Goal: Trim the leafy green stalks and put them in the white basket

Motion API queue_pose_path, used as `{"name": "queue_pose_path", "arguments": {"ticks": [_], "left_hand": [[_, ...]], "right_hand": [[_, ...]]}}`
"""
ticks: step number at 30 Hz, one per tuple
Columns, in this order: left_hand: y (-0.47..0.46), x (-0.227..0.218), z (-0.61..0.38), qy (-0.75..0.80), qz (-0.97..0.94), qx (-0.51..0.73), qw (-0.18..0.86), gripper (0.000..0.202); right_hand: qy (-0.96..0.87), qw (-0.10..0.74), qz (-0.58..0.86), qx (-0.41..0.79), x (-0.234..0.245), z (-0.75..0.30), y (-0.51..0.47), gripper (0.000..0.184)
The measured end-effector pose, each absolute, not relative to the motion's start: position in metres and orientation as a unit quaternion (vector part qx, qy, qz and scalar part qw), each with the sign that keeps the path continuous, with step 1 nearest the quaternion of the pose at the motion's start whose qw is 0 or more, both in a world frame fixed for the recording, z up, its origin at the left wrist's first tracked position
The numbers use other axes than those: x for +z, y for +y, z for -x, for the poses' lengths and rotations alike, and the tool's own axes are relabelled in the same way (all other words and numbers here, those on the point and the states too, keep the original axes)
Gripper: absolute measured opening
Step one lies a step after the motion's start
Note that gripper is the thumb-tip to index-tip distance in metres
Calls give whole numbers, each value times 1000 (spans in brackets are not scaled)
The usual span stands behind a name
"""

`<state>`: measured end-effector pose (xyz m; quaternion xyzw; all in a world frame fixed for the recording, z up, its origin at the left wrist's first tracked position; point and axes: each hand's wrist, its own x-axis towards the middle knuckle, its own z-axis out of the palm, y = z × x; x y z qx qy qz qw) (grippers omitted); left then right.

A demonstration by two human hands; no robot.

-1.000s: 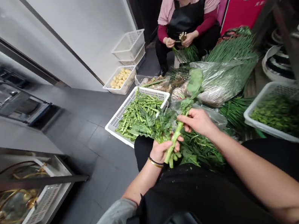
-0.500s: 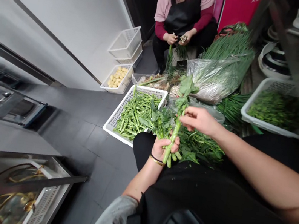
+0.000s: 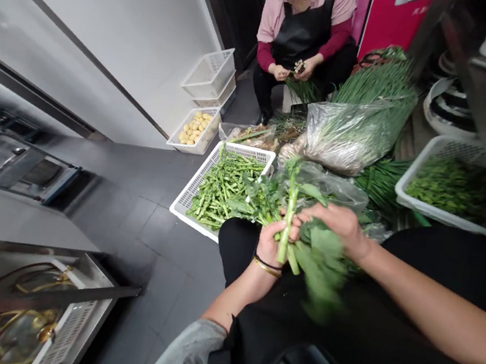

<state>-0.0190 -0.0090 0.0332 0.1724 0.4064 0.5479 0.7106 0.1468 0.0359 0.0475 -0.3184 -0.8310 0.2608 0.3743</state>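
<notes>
My left hand (image 3: 271,242) is closed round several leafy green vegetable stalks (image 3: 288,220), with their cut ends pointing toward me. Close beside it, my right hand (image 3: 333,223) grips a large green leaf (image 3: 323,260), which hangs blurred below the fingers. Whether that leaf is still joined to a stalk, I cannot tell. Beyond my left hand stands a white perforated basket (image 3: 188,202) with many trimmed green stalks (image 3: 217,193) in it. More leafy greens lie between the basket and my hands, partly hidden by them.
A co-worker (image 3: 302,36) crouches opposite, holding thin green stems. Long green stems in a clear plastic bag (image 3: 344,134) lie before them. A basket of yellowish potato-like pieces (image 3: 194,129) stands left, below stacked baskets (image 3: 207,76). A white tub (image 3: 440,212) of greens is right.
My right hand has moved from the stalk's upper part down beside my left hand and now has a leaf in its fingers. The view has shifted slightly.
</notes>
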Motion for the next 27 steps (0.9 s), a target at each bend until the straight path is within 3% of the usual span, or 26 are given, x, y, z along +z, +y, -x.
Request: {"name": "queue_pose_path", "arguments": {"ticks": [3, 6, 8, 10, 14, 18, 20, 24, 25, 27], "left_hand": [[-7, 38, 36, 374, -196, 606, 675, 29], [-12, 40, 43, 385, -245, 596, 661, 32], [-15, 40, 38, 379, -270, 586, 664, 35], [-18, 41, 30, 371, -286, 575, 671, 35], [-22, 45, 18, 384, -304, 580, 651, 34], [-25, 42, 18, 385, -284, 588, 653, 36], [-26, 38, 19, 381, -272, 579, 667, 37], [-28, 30, 15, 374, -245, 560, 697, 33], [-28, 29, 13, 369, -248, 557, 702, 32], [-26, 30, 9, 365, -261, 556, 700, 32]], "right_hand": [[-870, 234, 257, 350, 18, -176, 28, 26], [-857, 137, 364, 338, 9, -196, 41, 26], [-811, 195, 428, 346, 25, -191, 59, 37], [-743, 280, 433, 428, 51, -171, 76, 44], [-636, 314, 414, 570, 82, -120, 84, 53], [-560, 376, 341, 655, 69, -102, 62, 59], [-619, 383, 372, 575, 63, -109, 55, 57], [-800, 302, 476, 205, 65, -135, 54, 47], [-813, 282, 486, 151, 67, -140, 52, 44], [-813, 264, 496, 155, 68, -143, 42, 43]]}}
